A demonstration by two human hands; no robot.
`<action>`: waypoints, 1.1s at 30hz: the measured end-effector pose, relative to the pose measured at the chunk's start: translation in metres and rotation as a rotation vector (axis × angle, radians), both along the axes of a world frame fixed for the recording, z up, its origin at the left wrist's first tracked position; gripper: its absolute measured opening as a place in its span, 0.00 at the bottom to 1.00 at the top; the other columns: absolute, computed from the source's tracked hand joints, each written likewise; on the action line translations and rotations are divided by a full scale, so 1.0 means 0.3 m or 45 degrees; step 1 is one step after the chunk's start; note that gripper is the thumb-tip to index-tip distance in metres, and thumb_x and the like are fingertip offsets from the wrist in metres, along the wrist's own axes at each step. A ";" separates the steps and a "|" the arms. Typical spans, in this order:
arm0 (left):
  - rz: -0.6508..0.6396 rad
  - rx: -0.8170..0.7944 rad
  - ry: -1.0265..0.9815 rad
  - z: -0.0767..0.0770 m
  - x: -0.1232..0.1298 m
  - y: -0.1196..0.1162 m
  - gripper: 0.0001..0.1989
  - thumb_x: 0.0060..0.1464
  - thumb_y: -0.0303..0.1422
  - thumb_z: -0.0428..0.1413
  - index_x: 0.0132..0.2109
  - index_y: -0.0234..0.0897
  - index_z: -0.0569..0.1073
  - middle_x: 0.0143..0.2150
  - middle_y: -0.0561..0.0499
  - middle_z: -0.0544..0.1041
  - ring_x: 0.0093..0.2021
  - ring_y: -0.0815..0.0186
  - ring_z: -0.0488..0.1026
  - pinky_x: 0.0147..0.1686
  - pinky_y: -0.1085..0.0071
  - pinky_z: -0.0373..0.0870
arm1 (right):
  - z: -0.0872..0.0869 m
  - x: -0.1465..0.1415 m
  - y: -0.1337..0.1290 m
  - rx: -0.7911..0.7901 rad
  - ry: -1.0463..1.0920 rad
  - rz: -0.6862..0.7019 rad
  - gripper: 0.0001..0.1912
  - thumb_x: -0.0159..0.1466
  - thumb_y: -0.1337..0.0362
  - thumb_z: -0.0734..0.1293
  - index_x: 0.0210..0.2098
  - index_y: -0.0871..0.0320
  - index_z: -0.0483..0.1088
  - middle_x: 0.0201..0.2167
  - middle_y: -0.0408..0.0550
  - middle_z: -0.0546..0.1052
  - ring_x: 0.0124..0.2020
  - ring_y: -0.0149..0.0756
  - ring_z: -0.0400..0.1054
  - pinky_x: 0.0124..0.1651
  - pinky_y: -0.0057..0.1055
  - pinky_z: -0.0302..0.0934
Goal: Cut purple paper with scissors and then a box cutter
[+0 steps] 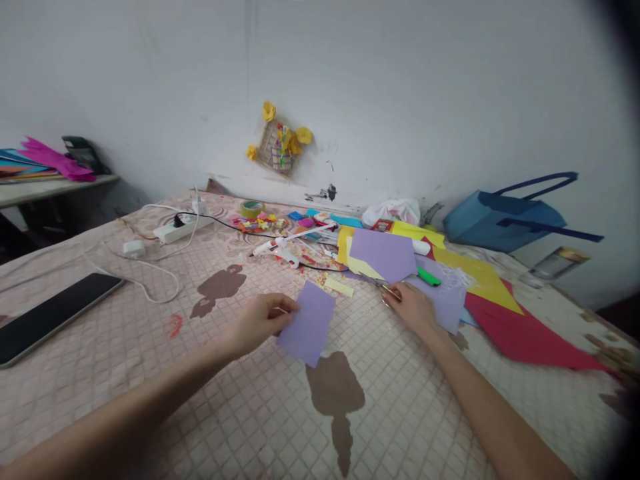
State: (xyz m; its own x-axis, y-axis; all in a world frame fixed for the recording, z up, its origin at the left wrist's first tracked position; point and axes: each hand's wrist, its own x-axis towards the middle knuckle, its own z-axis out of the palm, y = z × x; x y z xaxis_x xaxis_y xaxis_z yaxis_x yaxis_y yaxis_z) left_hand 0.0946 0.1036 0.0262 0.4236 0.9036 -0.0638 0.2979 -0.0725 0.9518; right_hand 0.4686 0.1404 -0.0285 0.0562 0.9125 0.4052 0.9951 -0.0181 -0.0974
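My left hand (260,325) pinches a small lilac paper sheet (307,323) at its left edge, above the tiled-pattern cloth (240,400). My right hand (407,308) grips a small pair of metal scissors (389,293) at its fingertips, beside a larger lilac sheet (443,300). Farther up lie a lilac pentagon of paper (383,255) and a green marker (429,276). A hot glue gun (275,250) rests among paper scraps. Yellow card (483,283) and red card (525,330) lie to the right of my right hand.
A power strip (180,230) with white cables and a black tablet (50,317) lie on the left. A tape roll (251,209), a white plastic bag (393,212) and a blue tote bag (505,217) stand along the wall.
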 end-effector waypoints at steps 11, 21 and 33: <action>-0.198 -0.371 -0.100 -0.070 -0.044 -0.013 0.15 0.49 0.38 0.58 0.42 0.32 0.69 0.31 0.51 0.76 0.30 0.67 0.76 0.32 0.70 0.75 | -0.006 0.009 0.004 0.030 -0.006 0.015 0.09 0.60 0.56 0.65 0.34 0.55 0.70 0.32 0.46 0.75 0.32 0.38 0.68 0.28 0.30 0.52; -0.116 0.095 0.203 -0.054 -0.082 0.105 0.09 0.53 0.33 0.51 0.40 0.31 0.68 0.30 0.48 0.77 0.25 0.69 0.75 0.23 0.76 0.72 | -0.008 0.023 0.000 0.087 0.058 0.094 0.09 0.61 0.57 0.63 0.34 0.57 0.70 0.33 0.48 0.74 0.34 0.39 0.69 0.31 0.31 0.57; -0.116 0.448 0.357 -0.037 0.021 0.191 0.09 0.53 0.33 0.53 0.37 0.33 0.74 0.34 0.49 0.77 0.33 0.68 0.73 0.35 0.74 0.68 | 0.023 -0.036 -0.016 0.255 0.192 0.186 0.10 0.63 0.59 0.61 0.36 0.58 0.69 0.34 0.50 0.73 0.29 0.36 0.68 0.32 0.32 0.59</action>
